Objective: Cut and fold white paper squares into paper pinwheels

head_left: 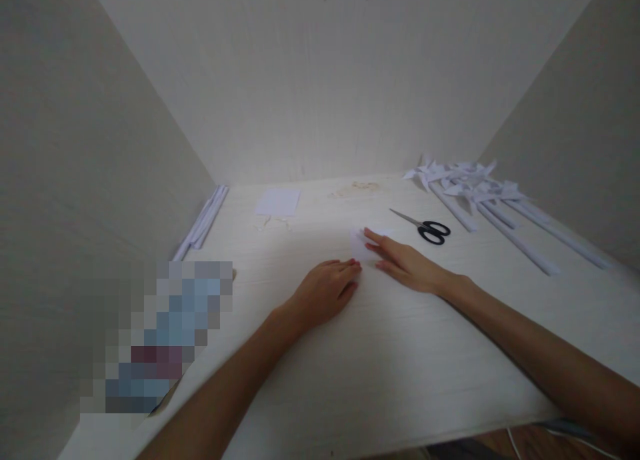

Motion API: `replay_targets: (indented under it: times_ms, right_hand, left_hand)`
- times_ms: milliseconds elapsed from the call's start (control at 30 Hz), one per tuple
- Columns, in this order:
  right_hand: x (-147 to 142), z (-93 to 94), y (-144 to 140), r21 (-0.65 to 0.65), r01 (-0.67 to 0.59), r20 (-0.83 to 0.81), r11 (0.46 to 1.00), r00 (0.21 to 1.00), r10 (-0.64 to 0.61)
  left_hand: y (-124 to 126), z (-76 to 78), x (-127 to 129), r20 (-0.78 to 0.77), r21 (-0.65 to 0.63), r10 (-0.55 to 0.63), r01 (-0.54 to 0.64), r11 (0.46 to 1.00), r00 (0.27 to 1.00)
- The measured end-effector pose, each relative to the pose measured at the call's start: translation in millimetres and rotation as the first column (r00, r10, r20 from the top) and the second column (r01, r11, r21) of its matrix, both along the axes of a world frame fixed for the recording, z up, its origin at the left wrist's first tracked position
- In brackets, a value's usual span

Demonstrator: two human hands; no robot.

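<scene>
A small piece of white paper (pixel 369 249) lies on the white table, partly hidden under my hands. My right hand (pixel 403 263) rests on its right side, fingers stretched out and apart. At the near left edge of the paper is my left hand (pixel 327 290), lying palm down with its fingers extended and the fingertips at the sheet. Scissors (pixel 434 232) with black handles lie just beyond my right hand, blades pointing left. Neither hand grips anything that I can see.
Several white paper pinwheels (pixel 470 180) with rolled paper sticks are heaped at the back right. A square white sheet (pixel 278 202) and thin strings (pixel 273 223) lie at the back left. Rolled paper sticks (pixel 205 220) lean by the left wall. A blurred-out item (pixel 175 333) is nearer.
</scene>
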State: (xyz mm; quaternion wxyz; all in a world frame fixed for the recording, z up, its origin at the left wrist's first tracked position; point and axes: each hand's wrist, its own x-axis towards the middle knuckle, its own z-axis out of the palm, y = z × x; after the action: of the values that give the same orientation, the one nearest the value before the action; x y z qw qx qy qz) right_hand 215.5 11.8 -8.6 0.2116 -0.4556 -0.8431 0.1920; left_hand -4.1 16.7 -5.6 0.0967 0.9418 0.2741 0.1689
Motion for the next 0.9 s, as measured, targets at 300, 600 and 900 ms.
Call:
replay_targets:
  times_ms: [300,600,900]
  right_hand:
    - [37,-12.1,21,0.102,0.216,0.056,0.971,0.973,-0.222]
    - [36,-10.7,18,0.231,0.202,0.097,0.952,0.969,-0.229]
    - [-13,0.9,-9,0.126,-0.106,0.18,0.986,0.98,0.082]
  left_hand:
    - [1,-1.2,-1,0.013,-0.02,-0.004,0.004,1.0,1.0]
    - [2,-4.5,-1,0.027,0.001,0.004,-0.004,1.0,1.0]
    - [3,-3.4,0,0.041,0.015,-0.01,0.009,1.0,0.999]
